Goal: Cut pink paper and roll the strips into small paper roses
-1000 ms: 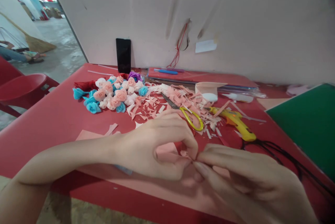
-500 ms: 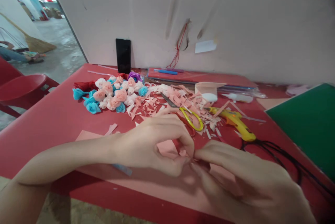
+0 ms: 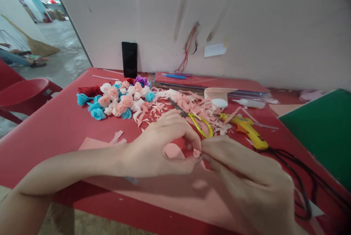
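Observation:
Between my two hands is a small pink paper flower point(image 3: 196, 152), its petals curled into a tight bud. My left hand point(image 3: 164, 147) pinches it between thumb and index finger. From the other side, the fingertips of my right hand point(image 3: 246, 176) close on the flower too; its base is hidden by them. Under both hands lies a large pink paper sheet point(image 3: 175, 200) on the red table. Just beyond my fingers are yellow-handled scissors point(image 3: 201, 123) among pink paper scraps point(image 3: 189, 105).
A cluster of pink, white and blue paper flowers point(image 3: 117, 97) lies at the back left. Behind it a phone point(image 3: 129, 59) leans on the wall. A yellow glue gun point(image 3: 251, 130) with a dark cord lies right of the scissors. A green board point(image 3: 320, 129) is at the far right.
My right hand has shifted up and left, its fingers more closed. The small flower now shows more clearly between my fingertips. My left hand has barely moved.

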`<state>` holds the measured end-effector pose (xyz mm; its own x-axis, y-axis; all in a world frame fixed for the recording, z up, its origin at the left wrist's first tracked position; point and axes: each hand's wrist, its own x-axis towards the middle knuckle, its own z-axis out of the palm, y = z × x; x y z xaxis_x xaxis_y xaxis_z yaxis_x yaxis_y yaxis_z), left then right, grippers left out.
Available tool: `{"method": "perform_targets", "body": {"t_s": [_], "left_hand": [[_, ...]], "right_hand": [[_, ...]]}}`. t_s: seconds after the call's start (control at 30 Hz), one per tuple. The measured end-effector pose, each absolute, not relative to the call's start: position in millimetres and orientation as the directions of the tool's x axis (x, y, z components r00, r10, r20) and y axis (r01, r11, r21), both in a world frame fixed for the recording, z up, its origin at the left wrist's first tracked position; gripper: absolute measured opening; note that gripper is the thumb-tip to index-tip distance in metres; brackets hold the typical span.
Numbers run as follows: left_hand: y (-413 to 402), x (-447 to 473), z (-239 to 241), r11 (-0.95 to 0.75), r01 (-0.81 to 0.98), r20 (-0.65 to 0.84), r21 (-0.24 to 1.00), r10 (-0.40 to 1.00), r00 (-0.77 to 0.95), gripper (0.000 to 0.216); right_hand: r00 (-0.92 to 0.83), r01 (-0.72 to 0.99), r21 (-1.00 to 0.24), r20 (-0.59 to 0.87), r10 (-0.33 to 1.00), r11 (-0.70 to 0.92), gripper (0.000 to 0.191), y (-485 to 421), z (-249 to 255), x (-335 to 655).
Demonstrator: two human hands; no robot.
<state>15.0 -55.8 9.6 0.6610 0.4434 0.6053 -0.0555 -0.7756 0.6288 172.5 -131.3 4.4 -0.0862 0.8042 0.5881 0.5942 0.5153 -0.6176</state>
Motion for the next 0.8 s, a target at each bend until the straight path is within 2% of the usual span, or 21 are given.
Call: {"method": "perform_targets", "body": {"t_s": [0.13,0.27,0.7,0.8], "left_hand": [[-56.1,13.6,12.7,-0.795,-0.032,0.603,0.606,0.433,0.670,0.007],[-56.4,12.9,13.2,-0.808,-0.003,0.600,0.590,0.435,0.672,0.007],[-56.4,14.2,14.1,-0.819,-0.029,0.635,0.573,0.421,0.648,0.008],[-56.9,12.9,16.6,-0.810,-0.040,0.633,0.585,0.425,0.647,0.009]], "right_hand": [[-0.098,0.405,-0.762,0.514,0.852,0.505,0.021,-121.9,-1.3,178.9],[-0.068,0.360,-0.845,0.399,0.914,0.396,0.019,-120.4,-3.4,181.0],[-0.056,0.154,-0.983,0.096,0.994,0.104,0.016,-123.3,-2.8,179.4],[-0.099,0.072,-0.993,0.085,0.991,0.093,0.017,-122.0,-2.2,181.5]]}}
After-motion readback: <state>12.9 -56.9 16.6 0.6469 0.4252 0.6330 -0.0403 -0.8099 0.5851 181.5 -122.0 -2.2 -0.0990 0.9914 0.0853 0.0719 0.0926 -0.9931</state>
